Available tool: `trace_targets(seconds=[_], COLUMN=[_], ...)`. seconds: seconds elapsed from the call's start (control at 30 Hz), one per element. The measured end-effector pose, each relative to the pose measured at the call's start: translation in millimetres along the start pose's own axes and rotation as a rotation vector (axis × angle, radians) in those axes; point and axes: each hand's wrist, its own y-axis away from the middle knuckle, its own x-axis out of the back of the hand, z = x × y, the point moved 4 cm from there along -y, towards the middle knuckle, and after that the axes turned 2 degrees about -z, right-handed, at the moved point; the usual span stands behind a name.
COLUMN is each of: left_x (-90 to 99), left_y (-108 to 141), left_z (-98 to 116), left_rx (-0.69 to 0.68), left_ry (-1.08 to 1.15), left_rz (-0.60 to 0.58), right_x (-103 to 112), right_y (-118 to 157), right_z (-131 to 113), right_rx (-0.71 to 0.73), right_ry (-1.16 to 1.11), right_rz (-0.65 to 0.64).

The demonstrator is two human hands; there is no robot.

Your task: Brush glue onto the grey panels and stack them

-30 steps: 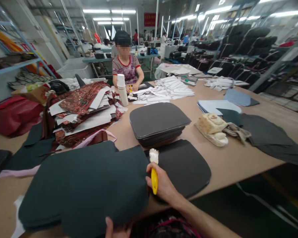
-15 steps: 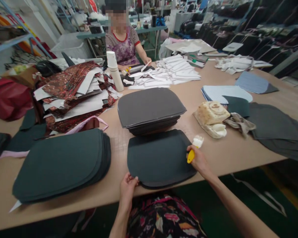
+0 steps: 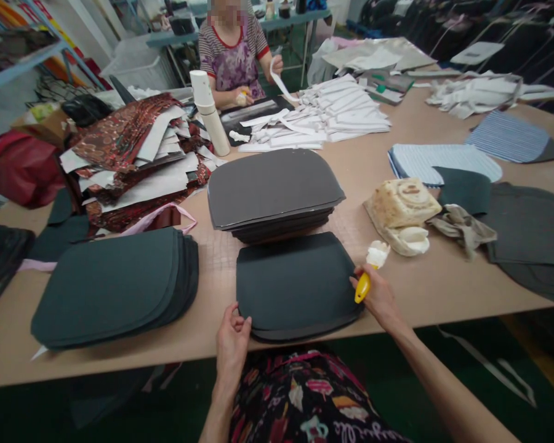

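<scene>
green panel [image 3: 293,289], right fingers [image 3: 368,271] round brush [image 3: 362,288], left fingers [image 3: 231,311] at edge, grip unclear, grey stack [image 3: 277,187] behind, crusted container [image 3: 401,206] near brush

Landmark: front pile [image 3: 295,286], at the near edge of the table [image 3: 216,258]. From where I stand, left hand [image 3: 233,335] at its left edge; right hand [image 3: 376,292] at its right, holding a brush [image 3: 362,288]. Taller stack [image 3: 274,191] directly behind it; second stack [image 3: 106,289] left, apart. Behind and left: fabric heap [image 3: 124,147]. Farther behind: bottle [image 3: 207,114], slightly left; strips [image 3: 341,111], slightly right. Right, somewhat behind: tub [image 3: 401,203], then rag [image 3: 464,227] farther out.
</scene>
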Motion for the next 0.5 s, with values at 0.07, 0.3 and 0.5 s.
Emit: trace_targets(seconds=[0.07, 0.3, 0.5], left_x=[-0.7, -7.6, -11.2], left_y=[6.6, 12.1, 17.2], left_z=[-0.5, -2.8, -5.9], left_rx=[-0.016, -0.080, -0.090], left_ry=[-0.052, -0.191, -0.242], left_rz=[-0.020, -0.026, -0.042], right_x=[1.7, 3.2, 3.6], right_y=[0.4, -2.8, -1.4], right_z=[2.2, 7.3, 15.8], right_rx=[-0.005, -0.002, 0.009], right_ry=[-0.011, -0.003, 0.021], right_rz=[-0.005, -0.006, -0.021])
